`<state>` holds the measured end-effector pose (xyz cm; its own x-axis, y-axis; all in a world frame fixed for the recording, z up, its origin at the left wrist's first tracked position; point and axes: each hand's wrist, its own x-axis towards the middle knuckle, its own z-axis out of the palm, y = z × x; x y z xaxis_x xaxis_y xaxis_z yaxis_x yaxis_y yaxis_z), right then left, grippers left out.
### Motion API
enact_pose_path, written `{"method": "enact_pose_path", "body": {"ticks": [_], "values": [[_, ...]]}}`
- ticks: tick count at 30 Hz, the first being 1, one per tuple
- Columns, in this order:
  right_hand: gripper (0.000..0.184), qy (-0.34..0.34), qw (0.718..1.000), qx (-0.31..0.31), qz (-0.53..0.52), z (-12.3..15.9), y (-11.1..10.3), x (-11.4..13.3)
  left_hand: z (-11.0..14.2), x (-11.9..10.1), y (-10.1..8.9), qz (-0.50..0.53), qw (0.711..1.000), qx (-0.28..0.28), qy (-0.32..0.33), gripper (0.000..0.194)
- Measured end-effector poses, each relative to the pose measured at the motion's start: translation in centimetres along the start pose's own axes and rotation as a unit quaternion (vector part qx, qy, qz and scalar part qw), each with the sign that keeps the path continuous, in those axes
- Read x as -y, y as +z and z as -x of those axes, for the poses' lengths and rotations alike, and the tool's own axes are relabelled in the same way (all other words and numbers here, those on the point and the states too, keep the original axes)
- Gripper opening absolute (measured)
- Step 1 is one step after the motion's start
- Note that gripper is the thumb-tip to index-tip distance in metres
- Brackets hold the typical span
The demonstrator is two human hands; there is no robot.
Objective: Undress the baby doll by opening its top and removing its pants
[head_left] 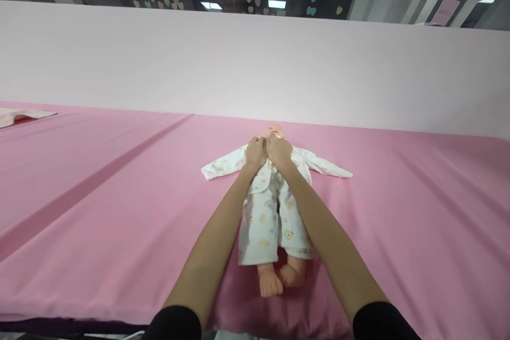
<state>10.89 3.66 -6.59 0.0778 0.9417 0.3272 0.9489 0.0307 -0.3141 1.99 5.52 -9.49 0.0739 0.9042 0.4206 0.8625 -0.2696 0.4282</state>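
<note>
A baby doll [274, 268] lies on its back on the pink sheet [119, 196], feet toward me, dressed in a white printed jacket [319, 166] and matching trousers [265, 223]. Its sleeves are spread out to both sides. My left hand [255, 152] and my right hand [279, 151] sit side by side on the doll's upper chest, just below its chin. Both are closed, pinching the jacket's front near the collar. The doll's head [274, 130] is mostly hidden behind my hands.
A pale pink panel [255, 69] rises behind the bed surface. A folded light garment [19, 115] lies at the far left edge. A long crease [99, 175] runs diagonally across the sheet on the left. The near edge of the surface is at my elbows.
</note>
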Motion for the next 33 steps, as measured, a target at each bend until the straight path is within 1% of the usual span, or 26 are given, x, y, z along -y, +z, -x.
{"method": "enact_pose_path", "body": {"ticks": [3, 5, 6, 8, 10, 13, 14, 17, 19, 21, 22, 25, 26, 30, 33], "values": [[0.034, -0.027, 0.999, 0.026, -0.009, 0.1, -0.2, -0.3, 0.0, 0.2, 0.1, 0.059, 0.998, -0.002, -0.038, 0.038], [0.035, -0.02, 0.999, 0.036, -0.024, 0.0, -0.3, -0.7, -0.2, 0.2, 0.0, 0.097, 0.992, -0.001, -0.077, 0.035], [0.034, -0.008, 0.999, 0.032, -0.033, 0.0, -0.3, -0.9, -0.2, 0.2, -0.1, 0.11, 0.99, 0.002, -0.094, 0.032], [0.036, 0.022, 0.998, 0.003, -0.054, 0.1, -0.1, -1.2, -0.4, 0.3, -0.7, 0.123, 0.986, 0.011, -0.11, 0.027], [0.035, 0.058, 0.995, -0.037, -0.075, 0.3, 0.1, -1.6, -0.4, 0.3, -1.4, 0.126, 0.987, 0.02, -0.101, 0.025], [0.018, 0.093, 0.987, -0.086, -0.101, 0.6, 0.5, -2.2, -0.3, 0.0, -2.9, 0.102, 0.991, 0.042, -0.079, 0.03], [0.017, 0.099, 0.984, -0.099, -0.113, 0.7, 0.5, -2.4, -0.2, -0.1, -3.4, 0.082, 0.992, 0.054, -0.078, 0.033], [0.028, 0.107, 0.97, -0.128, -0.175, 0.8, 0.6, -2.9, 0.2, -0.7, -4.8, 0.014, 0.993, 0.079, -0.085, 0.037], [0.035, 0.118, 0.958, -0.132, -0.226, 0.7, 0.6, -3.3, 0.4, -0.8, -5.5, -0.006, 0.994, 0.085, -0.068, 0.031], [0.036, 0.139, 0.941, -0.125, -0.283, 0.5, 0.6, -3.7, 0.5, -0.6, -5.9, 0.003, 0.994, 0.098, -0.052, 0.024], [0.033, 0.149, 0.931, -0.122, -0.309, 0.4, 0.7, -3.9, 0.5, -0.4, -6.0, 0.013, 0.993, 0.108, -0.05, 0.023], [0.016, 0.167, 0.909, -0.113, -0.365, 0.1, 1.0, -4.4, 0.4, 0.2, -6.4, 0.037, 0.99, 0.126, -0.05, 0.021], [0.014, 0.17, 0.904, -0.112, -0.375, 0.1, 1.1, -4.5, 0.3, 0.3, -6.5, 0.038, 0.99, 0.13, -0.046, 0.021], [0.021, 0.186, 0.883, -0.112, -0.417, -0.1, 1.5, -4.8, 0.2, 0.2, -6.7, 0.015, 0.99, 0.134, -0.042, 0.024], [0.026, 0.185, 0.872, -0.117, -0.438, -0.3, 1.6, -5.0, 0.2, 0.0, -6.7, -0.01, 0.992, 0.112, -0.05, 0.024]]}}
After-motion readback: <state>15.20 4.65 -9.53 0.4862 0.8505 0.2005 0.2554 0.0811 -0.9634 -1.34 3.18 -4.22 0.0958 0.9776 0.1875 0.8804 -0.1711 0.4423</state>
